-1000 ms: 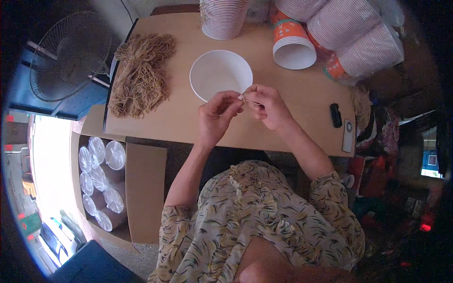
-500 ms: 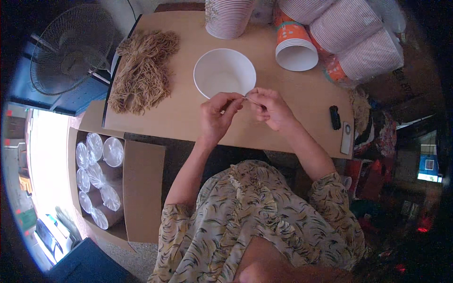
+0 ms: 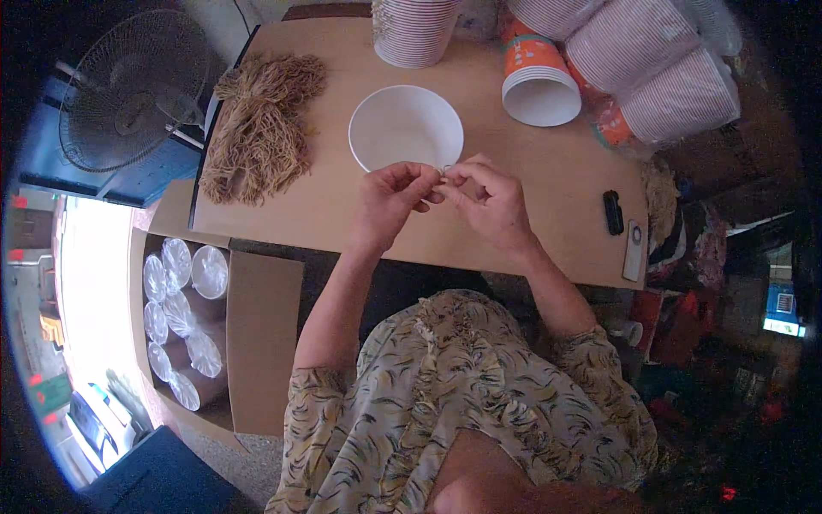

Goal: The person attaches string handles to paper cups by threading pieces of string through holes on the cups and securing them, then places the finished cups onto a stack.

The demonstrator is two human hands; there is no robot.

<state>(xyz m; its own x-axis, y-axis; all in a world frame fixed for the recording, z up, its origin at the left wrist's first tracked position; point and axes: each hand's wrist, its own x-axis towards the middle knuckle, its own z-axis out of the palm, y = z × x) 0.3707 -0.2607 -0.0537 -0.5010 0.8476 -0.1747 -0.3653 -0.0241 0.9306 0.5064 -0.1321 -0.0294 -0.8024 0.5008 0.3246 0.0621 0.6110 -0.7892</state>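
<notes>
A white, round paper bucket (image 3: 402, 128) stands on the table with its mouth up. Just over its near rim, my left hand (image 3: 390, 204) is closed, thumb and forefinger pinched together. Facing it, my right hand (image 3: 492, 206) is also pinched. Between the fingertips shows a bit of a thin, pale strand (image 3: 444, 174); most of it is hidden by my fingers. At the table's left lies a bundle of tan twisted cords (image 3: 261, 133).
A tall stack of paper buckets (image 3: 415, 34) stands at the back. Orange-printed buckets (image 3: 531, 64) lie on their side beside bagged bucket stacks (image 3: 676, 94). A black object (image 3: 612, 212) is near the right edge. Below left, a cardboard box (image 3: 267, 338) holds wrapped stacks; a fan (image 3: 128, 94) stands beyond.
My fingertips have shifted on the thin strand, and my right hand has turned with its knuckles higher. The bucket stays in place; the whole view has shifted slightly.
</notes>
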